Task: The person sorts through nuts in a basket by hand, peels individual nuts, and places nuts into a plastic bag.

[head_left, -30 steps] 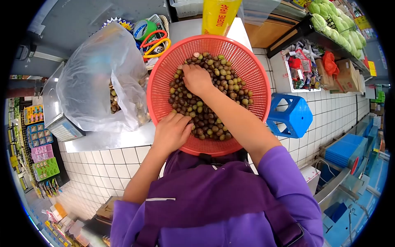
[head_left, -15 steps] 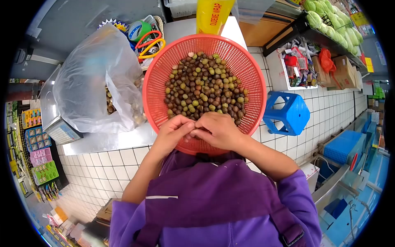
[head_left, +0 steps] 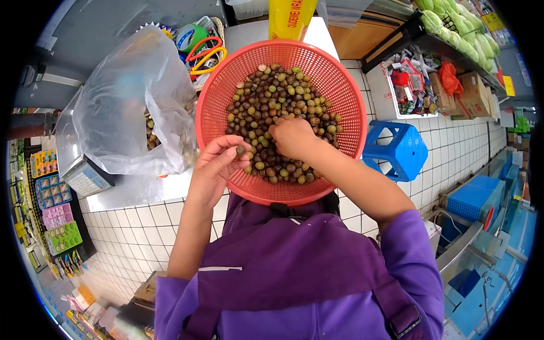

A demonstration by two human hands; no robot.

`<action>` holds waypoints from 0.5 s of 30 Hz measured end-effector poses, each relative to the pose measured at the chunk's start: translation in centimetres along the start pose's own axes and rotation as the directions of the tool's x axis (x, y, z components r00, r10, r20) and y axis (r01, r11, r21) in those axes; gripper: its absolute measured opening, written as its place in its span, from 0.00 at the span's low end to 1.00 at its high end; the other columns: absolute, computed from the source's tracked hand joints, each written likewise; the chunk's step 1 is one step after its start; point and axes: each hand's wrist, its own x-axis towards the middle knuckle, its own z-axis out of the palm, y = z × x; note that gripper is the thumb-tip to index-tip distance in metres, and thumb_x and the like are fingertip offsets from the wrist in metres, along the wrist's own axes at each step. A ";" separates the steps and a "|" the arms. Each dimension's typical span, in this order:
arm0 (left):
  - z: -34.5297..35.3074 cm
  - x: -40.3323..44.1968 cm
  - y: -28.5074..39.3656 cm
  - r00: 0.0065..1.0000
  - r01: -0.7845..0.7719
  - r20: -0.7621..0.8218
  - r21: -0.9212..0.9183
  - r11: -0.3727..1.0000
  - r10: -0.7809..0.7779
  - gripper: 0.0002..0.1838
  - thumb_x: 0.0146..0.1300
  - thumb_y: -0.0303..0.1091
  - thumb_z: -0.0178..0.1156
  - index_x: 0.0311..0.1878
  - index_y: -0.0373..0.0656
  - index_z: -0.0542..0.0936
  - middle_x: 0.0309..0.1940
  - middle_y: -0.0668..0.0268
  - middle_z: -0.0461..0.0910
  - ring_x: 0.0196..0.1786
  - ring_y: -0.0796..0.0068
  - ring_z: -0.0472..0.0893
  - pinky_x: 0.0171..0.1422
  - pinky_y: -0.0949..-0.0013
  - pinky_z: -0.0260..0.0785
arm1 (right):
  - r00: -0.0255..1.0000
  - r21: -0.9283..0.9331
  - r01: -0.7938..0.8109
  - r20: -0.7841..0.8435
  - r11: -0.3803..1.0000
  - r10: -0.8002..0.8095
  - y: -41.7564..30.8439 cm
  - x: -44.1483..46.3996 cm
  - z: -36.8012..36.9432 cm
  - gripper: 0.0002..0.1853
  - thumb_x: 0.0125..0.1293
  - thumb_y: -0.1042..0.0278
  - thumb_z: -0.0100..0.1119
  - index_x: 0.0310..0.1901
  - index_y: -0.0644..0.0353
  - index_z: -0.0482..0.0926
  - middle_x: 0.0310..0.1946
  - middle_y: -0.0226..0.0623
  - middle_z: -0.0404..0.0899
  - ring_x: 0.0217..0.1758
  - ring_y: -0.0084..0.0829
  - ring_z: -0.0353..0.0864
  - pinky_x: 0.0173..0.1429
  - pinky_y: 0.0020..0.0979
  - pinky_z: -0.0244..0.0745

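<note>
A red plastic colander holds a heap of small round fruits, green to dark brown. Over its near left rim, my left hand pinches one small brownish fruit between thumb and fingers. My right hand is down in the middle of the heap with its fingers curled; the fingertips are partly hidden, so what they grip does not show. To the left, a clear plastic bag with similar fruits inside lies open on the metal table.
Left of the colander stands a basket with tape and orange-handled scissors. A yellow wrap box stands behind. On the tiled floor at right are a blue stool and a white box of packets.
My hands have parted from the colander's near rim. The left moved left and holds up a fruit; the right reached forward into the heap.
</note>
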 end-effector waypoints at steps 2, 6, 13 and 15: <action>0.5 -0.1 0.4 1.000 0.001 0.000 -0.076 0.997 -0.001 0.11 0.65 0.30 0.51 0.48 0.36 0.73 0.43 0.60 0.77 0.40 0.74 0.78 0.48 0.70 0.72 | 0.999 0.004 0.026 0.036 1.000 -0.026 0.0 -0.4 -0.3 0.08 0.52 0.67 0.56 0.34 0.57 0.78 0.32 0.34 0.76 0.39 0.34 0.77 0.42 0.34 0.72; 0.9 -0.3 0.3 0.998 0.048 -0.019 -0.231 0.972 -0.054 0.10 0.65 0.30 0.50 0.47 0.37 0.73 0.40 0.63 0.76 0.40 0.76 0.76 0.48 0.71 0.71 | 0.993 -0.082 0.112 0.053 0.990 -0.108 -0.8 -0.8 0.4 0.11 0.50 0.70 0.58 0.37 0.57 0.79 0.35 0.34 0.76 0.43 0.34 0.76 0.46 0.33 0.71; 1.4 0.0 -1.4 0.988 0.149 -0.056 0.184 0.971 -0.141 0.10 0.64 0.34 0.55 0.44 0.40 0.74 0.28 0.73 0.72 0.26 0.88 0.66 0.31 0.82 0.59 | 0.936 0.627 0.274 -0.349 0.729 -0.051 -2.3 -3.0 -4.5 0.13 0.48 0.69 0.64 0.37 0.59 0.75 0.33 0.35 0.75 0.40 0.38 0.74 0.44 0.35 0.70; 1.5 -0.1 -1.5 0.989 0.147 -0.027 0.199 0.969 -0.144 0.09 0.63 0.33 0.57 0.43 0.39 0.74 0.27 0.73 0.72 0.26 0.89 0.66 0.31 0.82 0.59 | 0.917 0.700 0.325 -0.398 0.636 -0.032 -3.3 -3.3 -4.7 0.13 0.51 0.68 0.64 0.39 0.58 0.76 0.32 0.36 0.74 0.38 0.35 0.75 0.42 0.32 0.70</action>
